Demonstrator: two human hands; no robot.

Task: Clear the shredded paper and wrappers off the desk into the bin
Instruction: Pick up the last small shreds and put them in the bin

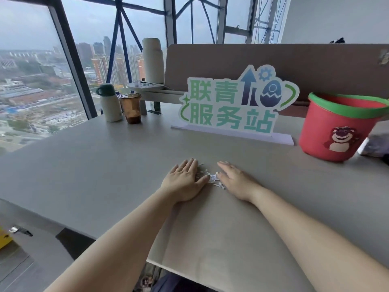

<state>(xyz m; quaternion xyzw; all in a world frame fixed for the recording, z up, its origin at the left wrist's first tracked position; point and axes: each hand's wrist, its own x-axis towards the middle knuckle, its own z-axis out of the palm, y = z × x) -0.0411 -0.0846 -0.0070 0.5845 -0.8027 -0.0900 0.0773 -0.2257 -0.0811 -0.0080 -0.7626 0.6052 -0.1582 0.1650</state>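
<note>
Both hands lay flat on the worktop (105, 165), left hand (185, 180) and right hand (235, 180) flanking a small heap of shredded paper (212, 179), fingers spread and gripping nothing, seemingly to herd the scraps together. The red bin (336, 127) stood well apart at the far right.

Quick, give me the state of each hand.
Left hand: open, flat beside the small pile of white shredded paper, holding nothing.
Right hand: open, flat on its other side, holding nothing.

bin (328, 131): red, green rim, bear print
shredded paper (211, 177): white
desk (105, 157): pale grey
sign (235, 104): green lettering on white
</note>
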